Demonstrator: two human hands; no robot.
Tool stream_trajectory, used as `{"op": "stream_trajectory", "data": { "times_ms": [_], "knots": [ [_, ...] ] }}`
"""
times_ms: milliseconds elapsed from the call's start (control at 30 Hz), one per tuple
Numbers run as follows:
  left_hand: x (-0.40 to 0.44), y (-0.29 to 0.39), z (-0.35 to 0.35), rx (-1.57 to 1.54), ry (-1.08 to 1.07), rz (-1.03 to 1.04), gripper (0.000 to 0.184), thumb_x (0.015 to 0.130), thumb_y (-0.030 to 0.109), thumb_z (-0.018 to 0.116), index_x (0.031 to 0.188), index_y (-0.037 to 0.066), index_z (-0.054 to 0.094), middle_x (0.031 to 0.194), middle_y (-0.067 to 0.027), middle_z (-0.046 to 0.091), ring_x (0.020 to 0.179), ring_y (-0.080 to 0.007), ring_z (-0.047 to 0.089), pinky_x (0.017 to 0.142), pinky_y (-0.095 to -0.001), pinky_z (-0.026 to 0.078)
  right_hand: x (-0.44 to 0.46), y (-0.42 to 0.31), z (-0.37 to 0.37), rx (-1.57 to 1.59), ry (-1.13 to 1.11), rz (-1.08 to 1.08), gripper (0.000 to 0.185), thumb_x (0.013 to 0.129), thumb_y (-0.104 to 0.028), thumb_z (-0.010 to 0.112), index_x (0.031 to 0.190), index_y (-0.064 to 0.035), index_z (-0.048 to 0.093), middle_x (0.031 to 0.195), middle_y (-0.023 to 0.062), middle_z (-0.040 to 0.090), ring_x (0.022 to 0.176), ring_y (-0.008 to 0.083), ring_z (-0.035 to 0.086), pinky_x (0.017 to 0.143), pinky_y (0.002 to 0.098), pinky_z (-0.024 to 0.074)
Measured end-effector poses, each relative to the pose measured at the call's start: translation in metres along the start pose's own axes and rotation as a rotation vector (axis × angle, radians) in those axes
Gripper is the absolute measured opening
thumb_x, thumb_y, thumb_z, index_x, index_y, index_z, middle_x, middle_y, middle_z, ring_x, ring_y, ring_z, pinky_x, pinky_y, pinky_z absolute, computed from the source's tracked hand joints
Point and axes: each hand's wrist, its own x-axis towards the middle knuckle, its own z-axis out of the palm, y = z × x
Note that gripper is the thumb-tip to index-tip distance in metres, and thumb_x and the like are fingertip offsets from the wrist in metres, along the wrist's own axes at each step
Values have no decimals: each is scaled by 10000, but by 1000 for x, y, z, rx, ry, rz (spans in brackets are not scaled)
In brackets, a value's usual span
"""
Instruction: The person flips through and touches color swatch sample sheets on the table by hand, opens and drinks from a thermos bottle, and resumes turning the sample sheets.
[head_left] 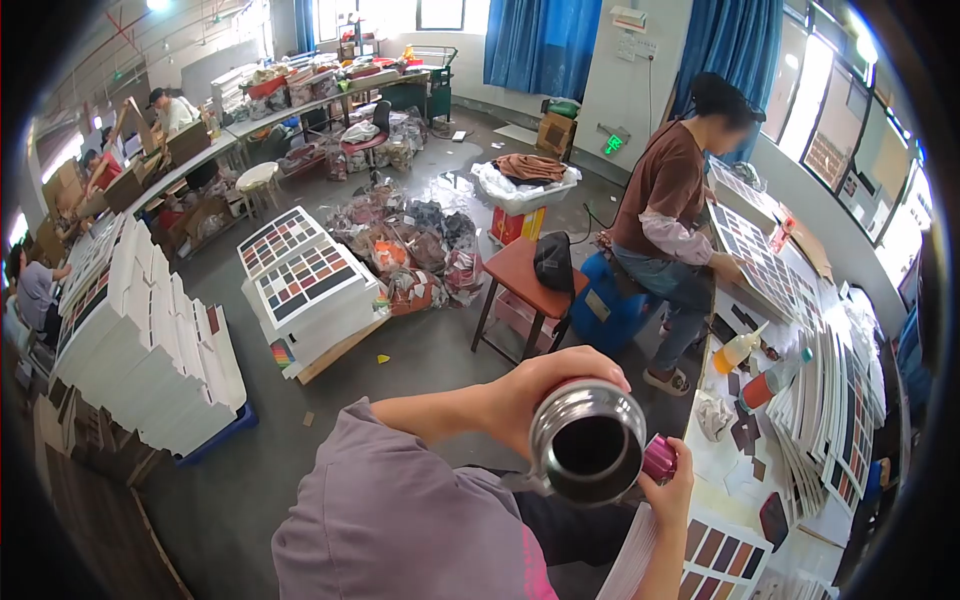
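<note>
A shiny metal flask with an uncapped round mouth faces the camera at the lower centre, its inside dark. Wrapped round its upper far side is my left hand. Just right of the flask, my right hand pinches a small magenta cap between thumb and fingers. Below that hand lie sheets of brown and dark colour swatches on the white worktable.
A co-worker in a brown top stands at the table on the right. An orange bottle, a red bottle and stacked swatch boards are there. A brown stool stands ahead; swatch stacks and bagged bundles lie beyond.
</note>
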Motion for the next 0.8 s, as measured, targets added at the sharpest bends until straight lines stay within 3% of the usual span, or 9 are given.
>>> {"op": "stream_trajectory", "data": {
  "times_ms": [67,267,667,767,800],
  "knots": [
    [1,10,1,6,51,95,830,591,205,878,1267,14,434,1192,-176,532,1095,-307,539,927,-394,446,1,2,2,0,-22,-6,682,580,-27,805,1183,-45,485,1080,114,537,960,238,567,783,330,504],
    [12,38,-7,310,25,278,640,711,207,775,1234,10,464,1151,-204,548,1020,-330,570,846,-433,444,0,-6,1,-55,-75,-34,670,587,-39,798,1181,-44,489,1083,122,538,962,248,575,768,323,514],
    [44,53,6,475,-35,390,501,710,189,736,1142,32,536,1121,-184,577,966,-345,598,834,-435,466,-3,13,1,-92,-65,-65,663,585,-89,819,1169,-56,506,1089,129,550,974,280,582,783,349,510],
    [54,53,14,513,-2,455,476,699,191,740,1113,54,547,1132,-191,579,950,-338,610,835,-427,477,-3,6,0,-47,-73,18,671,593,-109,826,1180,-60,505,1098,128,540,972,288,574,802,358,499],
    [57,55,16,531,-25,443,425,744,189,700,1109,70,515,1146,-210,566,973,-351,604,851,-457,464,-4,5,-1,-29,-78,53,672,595,-111,827,1182,-61,505,1100,129,538,972,288,573,804,360,498]
  ]
}}
